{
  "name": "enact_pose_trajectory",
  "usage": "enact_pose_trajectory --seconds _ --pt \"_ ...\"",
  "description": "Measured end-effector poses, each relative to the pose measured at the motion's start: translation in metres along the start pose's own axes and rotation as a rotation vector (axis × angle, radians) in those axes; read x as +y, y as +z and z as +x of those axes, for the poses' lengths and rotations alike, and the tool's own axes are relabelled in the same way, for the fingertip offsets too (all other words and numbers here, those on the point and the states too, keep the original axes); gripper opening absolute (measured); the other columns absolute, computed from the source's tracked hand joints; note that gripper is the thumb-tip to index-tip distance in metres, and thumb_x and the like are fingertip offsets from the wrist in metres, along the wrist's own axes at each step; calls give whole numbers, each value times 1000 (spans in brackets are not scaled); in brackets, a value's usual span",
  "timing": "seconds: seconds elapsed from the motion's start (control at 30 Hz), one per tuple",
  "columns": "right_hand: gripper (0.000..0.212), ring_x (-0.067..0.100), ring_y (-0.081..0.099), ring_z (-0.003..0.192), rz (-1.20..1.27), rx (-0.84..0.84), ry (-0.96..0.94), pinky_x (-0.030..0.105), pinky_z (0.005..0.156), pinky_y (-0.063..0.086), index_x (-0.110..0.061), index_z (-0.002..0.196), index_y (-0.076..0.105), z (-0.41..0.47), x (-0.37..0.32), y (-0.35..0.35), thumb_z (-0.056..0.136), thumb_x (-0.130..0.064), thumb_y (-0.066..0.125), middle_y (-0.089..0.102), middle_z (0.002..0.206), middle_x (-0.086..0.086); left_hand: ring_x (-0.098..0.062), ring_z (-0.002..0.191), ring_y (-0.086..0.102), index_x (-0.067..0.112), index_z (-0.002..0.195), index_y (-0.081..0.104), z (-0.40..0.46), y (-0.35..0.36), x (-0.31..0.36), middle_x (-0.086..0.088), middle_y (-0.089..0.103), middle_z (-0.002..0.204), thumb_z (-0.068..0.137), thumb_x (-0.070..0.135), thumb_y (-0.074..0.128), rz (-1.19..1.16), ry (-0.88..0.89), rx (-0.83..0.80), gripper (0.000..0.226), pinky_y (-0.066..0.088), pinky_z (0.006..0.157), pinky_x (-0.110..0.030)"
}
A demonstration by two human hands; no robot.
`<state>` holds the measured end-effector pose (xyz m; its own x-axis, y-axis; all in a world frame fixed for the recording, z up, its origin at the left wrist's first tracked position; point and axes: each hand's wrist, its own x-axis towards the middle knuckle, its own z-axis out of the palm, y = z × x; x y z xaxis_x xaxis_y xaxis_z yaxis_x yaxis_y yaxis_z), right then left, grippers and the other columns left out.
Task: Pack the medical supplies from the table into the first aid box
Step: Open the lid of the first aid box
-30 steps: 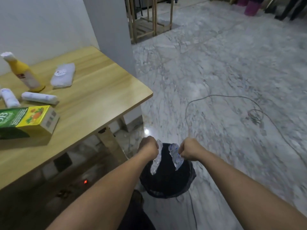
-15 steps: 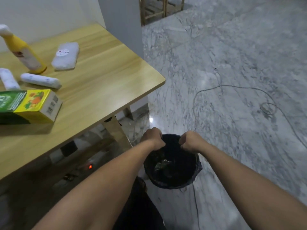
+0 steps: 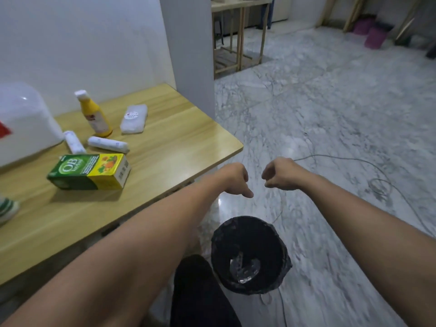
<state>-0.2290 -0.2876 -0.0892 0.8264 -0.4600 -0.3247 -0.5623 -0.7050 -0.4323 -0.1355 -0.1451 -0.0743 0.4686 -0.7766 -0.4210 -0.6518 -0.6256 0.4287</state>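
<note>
The white first aid box [image 3: 23, 121] stands at the far left of the wooden table [image 3: 179, 147]. Beside it lie a yellow bottle [image 3: 94, 114], a flat white packet [image 3: 134, 118], two white bandage rolls [image 3: 108, 144] [image 3: 74, 142] and a green and yellow carton [image 3: 89, 172]. My left hand [image 3: 236, 179] and my right hand [image 3: 279, 174] hover close together off the table's right corner, above the floor. Both are loosely curled and hold nothing. Below them a black-lined bin [image 3: 247, 253] holds crumpled clear plastic wrapping [image 3: 244, 267].
A green-striped item [image 3: 7, 208] pokes in at the table's left edge. A thin cable [image 3: 377, 182] loops over the marble floor to the right. A white pillar [image 3: 188, 50] rises behind the table, with a wooden frame [image 3: 238, 36] beyond it.
Two pieces of clear wrapping left my hands and now lie in the bin. My hands have risen away from the bin's rim, and the view has tilted up.
</note>
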Motion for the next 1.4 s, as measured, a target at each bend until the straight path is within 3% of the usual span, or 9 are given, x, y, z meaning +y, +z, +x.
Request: enact_pose_trajectory --seconds 0.1,0.23,0.33,0.47,0.63,0.83,0.97,1.2,1.4 --pt "30 19 66 99 -34 34 -54 30 84 54 -12 111 70 -11 -21 -35 82 -17 73 70 113 5 -21 97 62 11 126 60 -24 -33 11 -4 66 118 78 38 76 -24 36 29 58 54 86 -34" --pt "28 22 69 85 -65 65 -102 30 68 57 -13 107 71 -24 -58 -75 79 -15 75 72 105 8 -21 80 54 14 113 65 -60 -73 19 -9 66 105 78 34 78 -95 56 94 43 51 73 -32" --pt "27 22 66 76 -78 71 -150 27 58 55 -9 106 71 -32 -94 -94 80 -11 75 73 101 12 -21 86 58 11 117 64 -91 -99 12 -9 68 113 77 33 79 -108 44 193 48 54 79 -35" --pt "27 26 69 89 -91 82 -246 32 65 57 -10 106 71 -38 -152 -102 79 -9 76 73 102 13 -24 101 65 10 123 62 -133 -133 -16 -7 68 117 76 33 80 -105 -7 296 56 57 84 -35" --pt "29 21 70 87 -116 99 -389 34 72 61 -12 108 71 -44 -240 -92 79 -12 77 73 101 8 -23 90 63 8 122 63 -186 -171 -76 -10 70 108 75 31 81 -126 -98 385 56 56 87 -39" --pt "26 20 64 67 -140 106 -585 30 56 56 -10 105 73 -45 -348 -67 79 -9 76 74 99 10 -25 106 65 7 126 61 -249 -209 -155 -11 67 121 77 29 79 -150 -223 525 57 55 93 -39" --pt "28 20 67 91 -178 164 -728 29 80 54 -8 108 72 -39 -407 -43 80 -8 74 73 106 7 -24 109 63 6 125 62 -279 -227 -211 -10 66 124 78 28 78 -143 -313 668 55 51 93 -34" --pt "23 24 69 92 -147 254 -907 31 82 54 -7 103 73 5 -470 25 80 -3 68 74 103 9 -24 122 55 15 130 58 -294 -233 -307 -5 59 134 80 21 74 -92 -510 828 53 44 99 -33" --pt "36 27 51 125 -373 399 -1149 36 103 40 -14 124 62 42 -487 73 89 -17 65 58 136 9 -26 139 39 22 143 43 -285 -230 -365 -3 40 153 85 24 66 -21 -588 826 62 35 113 -39"
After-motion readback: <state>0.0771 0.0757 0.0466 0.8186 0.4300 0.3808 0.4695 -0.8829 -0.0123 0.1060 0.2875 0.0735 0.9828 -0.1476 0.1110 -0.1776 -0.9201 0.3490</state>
